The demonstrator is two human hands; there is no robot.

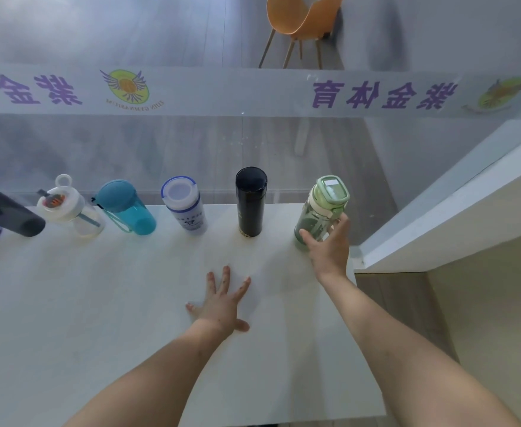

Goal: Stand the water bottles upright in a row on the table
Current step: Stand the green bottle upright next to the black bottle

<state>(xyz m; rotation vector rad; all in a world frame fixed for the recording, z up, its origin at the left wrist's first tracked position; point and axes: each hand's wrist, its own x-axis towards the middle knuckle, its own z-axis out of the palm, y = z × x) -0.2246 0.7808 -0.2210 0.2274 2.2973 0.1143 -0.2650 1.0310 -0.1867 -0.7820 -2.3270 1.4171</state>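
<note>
Several water bottles stand upright in a row along the far edge of the white table (99,303). From the left: a dark grey bottle (6,211), a clear bottle with a white lid (68,208), a teal bottle (127,208), a white bottle with a blue rim (185,208), a black flask (250,201) and a green bottle (321,211). My right hand (327,245) wraps around the lower part of the green bottle at the right end. Flat on the table nearer to me lies my left hand (222,300), fingers spread, holding nothing.
A glass wall with a frosted band of purple lettering (382,95) runs right behind the bottles. An orange chair (299,16) stands beyond the glass. The table's right edge (364,334) drops off to wooden floor, beside a white ledge (453,211).
</note>
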